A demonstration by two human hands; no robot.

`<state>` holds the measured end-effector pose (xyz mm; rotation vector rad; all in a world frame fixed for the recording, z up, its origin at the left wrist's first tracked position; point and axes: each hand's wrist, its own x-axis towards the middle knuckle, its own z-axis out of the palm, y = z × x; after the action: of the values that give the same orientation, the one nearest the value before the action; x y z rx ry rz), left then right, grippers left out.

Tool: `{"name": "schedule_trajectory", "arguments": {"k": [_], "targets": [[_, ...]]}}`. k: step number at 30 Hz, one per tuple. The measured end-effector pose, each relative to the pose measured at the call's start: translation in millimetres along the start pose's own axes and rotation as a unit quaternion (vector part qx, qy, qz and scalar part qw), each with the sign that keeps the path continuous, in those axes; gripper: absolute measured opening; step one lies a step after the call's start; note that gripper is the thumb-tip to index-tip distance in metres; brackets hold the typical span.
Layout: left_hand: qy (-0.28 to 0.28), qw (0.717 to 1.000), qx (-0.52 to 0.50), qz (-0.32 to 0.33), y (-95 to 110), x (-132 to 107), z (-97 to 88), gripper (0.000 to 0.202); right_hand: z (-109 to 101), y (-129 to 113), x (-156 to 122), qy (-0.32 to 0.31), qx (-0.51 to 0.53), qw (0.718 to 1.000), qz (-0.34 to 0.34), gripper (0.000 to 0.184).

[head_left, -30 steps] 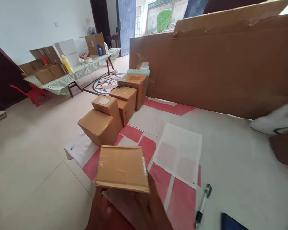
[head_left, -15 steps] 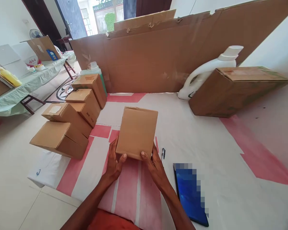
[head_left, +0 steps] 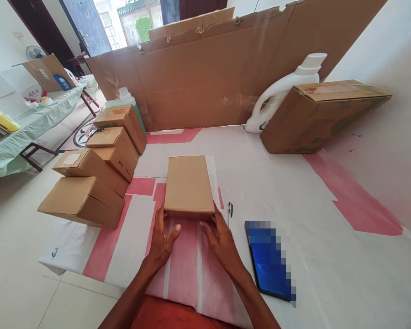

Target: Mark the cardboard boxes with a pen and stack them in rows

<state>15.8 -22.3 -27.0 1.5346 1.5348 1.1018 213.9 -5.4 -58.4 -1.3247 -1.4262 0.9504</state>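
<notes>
A plain brown cardboard box (head_left: pixel 189 183) lies flat on the cloth-covered table in front of me, its top face upward. My left hand (head_left: pixel 163 237) is at the box's near left corner, fingers along the side and thumb apart from the cardboard. At the near right corner, my right hand (head_left: pixel 219 235) has its fingers against the side, the thumb also off the box. Both hands look open, though some fingertips are partly hidden by the box. Right of the box lie a pen (head_left: pixel 229 214) and a dark blue, partly pixelated tablet-like thing (head_left: pixel 269 262).
Several cardboard boxes (head_left: pixel 84 196) line the table's left side, with a green-liquid bottle (head_left: pixel 125 97) behind them. A cardboard panel (head_left: pixel 198 82) stands along the back. At right, a large box (head_left: pixel 315 119) leans by a white jug (head_left: pixel 277 96). Another table (head_left: pixel 51 114) stands farther left.
The box has gone from tilted up in both hands to lying flat. Both thumbs have come off its near edge. The view has shifted slightly.
</notes>
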Motion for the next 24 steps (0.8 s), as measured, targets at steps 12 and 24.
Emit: {"name": "schedule_trajectory", "arguments": {"k": [12, 24], "targets": [[0.094, 0.961, 0.134, 0.222, 60, -34, -36.3, 0.072, -39, -91, 1, 0.099, 0.0, 0.989, -0.106, 0.037], [0.094, 0.956, 0.136, 0.243, 69, -30, -23.3, 0.087, -36, -98, 17, 0.027, 0.132, 0.99, -0.043, 0.059]]}}
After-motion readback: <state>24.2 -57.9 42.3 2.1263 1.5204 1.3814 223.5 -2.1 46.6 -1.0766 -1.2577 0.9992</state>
